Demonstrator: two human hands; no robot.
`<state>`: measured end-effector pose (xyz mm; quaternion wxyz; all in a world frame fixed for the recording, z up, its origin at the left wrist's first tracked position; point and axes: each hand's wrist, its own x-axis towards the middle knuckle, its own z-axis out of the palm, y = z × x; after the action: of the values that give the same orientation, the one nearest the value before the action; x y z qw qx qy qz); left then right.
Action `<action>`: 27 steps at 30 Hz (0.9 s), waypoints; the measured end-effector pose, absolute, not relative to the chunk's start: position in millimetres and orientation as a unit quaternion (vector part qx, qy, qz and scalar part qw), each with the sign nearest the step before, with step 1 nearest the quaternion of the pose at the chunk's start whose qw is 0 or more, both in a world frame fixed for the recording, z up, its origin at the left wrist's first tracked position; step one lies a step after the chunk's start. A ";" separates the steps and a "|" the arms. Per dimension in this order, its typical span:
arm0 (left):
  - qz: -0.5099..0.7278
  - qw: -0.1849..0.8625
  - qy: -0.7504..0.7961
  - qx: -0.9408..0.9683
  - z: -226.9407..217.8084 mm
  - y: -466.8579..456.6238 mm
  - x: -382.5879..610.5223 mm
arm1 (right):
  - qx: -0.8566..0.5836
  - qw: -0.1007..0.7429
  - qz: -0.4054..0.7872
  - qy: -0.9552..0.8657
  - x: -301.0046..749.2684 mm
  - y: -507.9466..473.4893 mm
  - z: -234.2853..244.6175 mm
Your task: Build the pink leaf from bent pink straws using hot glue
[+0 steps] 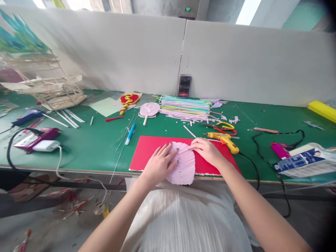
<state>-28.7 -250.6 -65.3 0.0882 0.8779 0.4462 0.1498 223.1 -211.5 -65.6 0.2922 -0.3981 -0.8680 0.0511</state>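
Observation:
A pale pink leaf-shaped piece made of straws (pixel 185 166) lies on a red mat (pixel 147 150) at the near edge of the green table (pixel 99 140). My left hand (pixel 160 162) rests flat on the piece's left side, fingers spread. Over its upper right edge lies my right hand (pixel 207 150), fingers pressed down and slightly curled on the straws. Neither hand lifts the piece.
A yellow glue gun (pixel 224 139) and scissors (pixel 223 126) lie just right of the mat. A pile of coloured straws (pixel 186 105) sits behind, with a pink disc (pixel 149 109) and blue pen (pixel 130 134). At left are a purple device (pixel 39 136), a white charger (pixel 46 145) and a wooden frame model (pixel 49 87).

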 end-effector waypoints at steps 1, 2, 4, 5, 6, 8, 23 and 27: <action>0.152 0.088 0.445 0.878 -65.5 -250.5 -28.8 | -0.394 0.299 0.069 -0.866 223.1 -212.1 -68.6; 0.153 0.089 0.443 0.879 -65.8 -250.3 -28.8 | -0.389 0.307 0.085 -0.864 223.2 -213.2 -70.9; 0.155 0.089 0.440 0.880 -66.0 -250.3 -28.9 | -0.387 0.318 0.101 -0.860 223.6 -217.2 -73.3; 0.154 0.089 0.440 0.880 -66.0 -250.4 -28.8 | -0.389 0.320 0.099 -0.858 223.8 -220.1 -73.5; 0.152 0.088 0.439 0.881 -65.8 -250.6 -28.8 | -0.394 0.321 0.093 -0.856 224.1 -223.5 -73.4; 0.151 0.084 0.436 0.883 -65.0 -251.3 -28.6 | -0.407 0.319 0.077 -0.853 224.7 -231.1 -72.9; 0.132 0.058 0.402 0.904 -63.9 -249.8 -30.8 | -0.458 0.264 0.029 -0.848 224.5 -254.2 -74.8; 0.135 0.052 0.396 0.907 -62.7 -249.2 -31.1 | -0.461 0.285 0.033 -0.840 223.5 -258.5 -72.1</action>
<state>-31.1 -249.2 -62.7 0.0518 0.9068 0.3961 0.1347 223.5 -258.5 -72.1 0.2849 -0.4607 -0.8399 0.0325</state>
